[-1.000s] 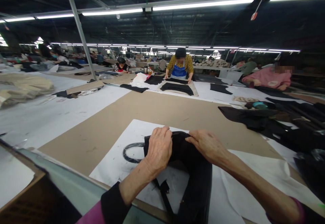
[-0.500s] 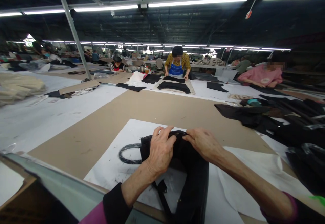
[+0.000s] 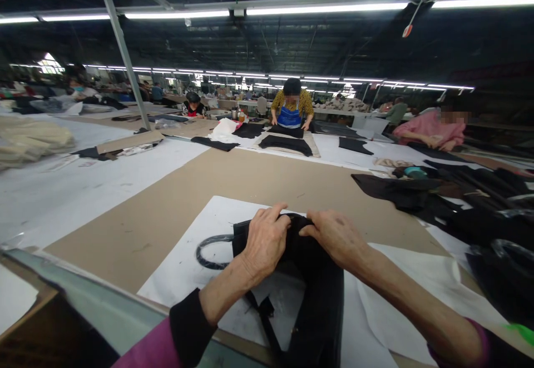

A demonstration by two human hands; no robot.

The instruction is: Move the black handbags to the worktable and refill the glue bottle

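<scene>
A black handbag (image 3: 321,307) stands on a white sheet (image 3: 187,279) in front of me, its opening facing up toward me. Its looped handle (image 3: 200,254), wrapped in clear plastic, sticks out to the left. My left hand (image 3: 265,240) is closed over the far rim, thumb and fingers pinching the edge. A short way to the right, my right hand (image 3: 334,234) grips the same rim between thumb and fingers. A black strap (image 3: 267,318) with a small tab hangs inside the near left part of the bag. The fingertips are partly hidden behind the rim.
Brown board (image 3: 200,179) covers the table beyond the bag. Black fabric pieces (image 3: 417,195) and another plastic-wrapped handle (image 3: 509,254) lie at right. White cloth (image 3: 417,284) lies under my right forearm. Across the table, a person in a blue apron (image 3: 288,115) handles dark panels.
Both hands keep their hold on the bag's rim, with only a slight shift of the fingers. The rim between them bends a little differently. The person in pink has moved their arms slightly.
</scene>
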